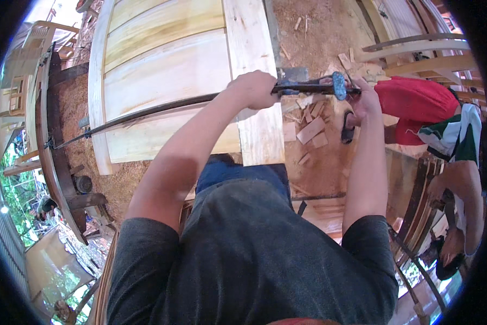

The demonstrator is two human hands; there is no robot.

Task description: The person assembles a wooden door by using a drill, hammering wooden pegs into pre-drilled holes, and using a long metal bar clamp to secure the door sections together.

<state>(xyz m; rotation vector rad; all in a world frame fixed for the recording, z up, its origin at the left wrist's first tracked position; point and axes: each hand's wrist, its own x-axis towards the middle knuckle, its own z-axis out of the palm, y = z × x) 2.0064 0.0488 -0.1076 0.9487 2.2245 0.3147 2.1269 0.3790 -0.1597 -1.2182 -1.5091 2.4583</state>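
Observation:
A pale wooden panel [165, 65] with a wide edge board [251, 38] lies before me. A long dark bar clamp [162, 106] stretches across it, with a speckled light-blue piece [339, 85] near its right end. My left hand [254, 89] grips the bar over the edge board, its fingers wrapped round it. My right hand [364, 97] is closed on the clamp's right end, beside the blue piece, its fingertips partly hidden.
A co-worker in red shorts [417, 103] is close at my right. Wood offcuts [311, 130] lie on the sawdust-covered ground [297, 43]. Curved wooden pieces [427, 65] stand at the upper right; a dark timber frame [62, 179] runs along the left.

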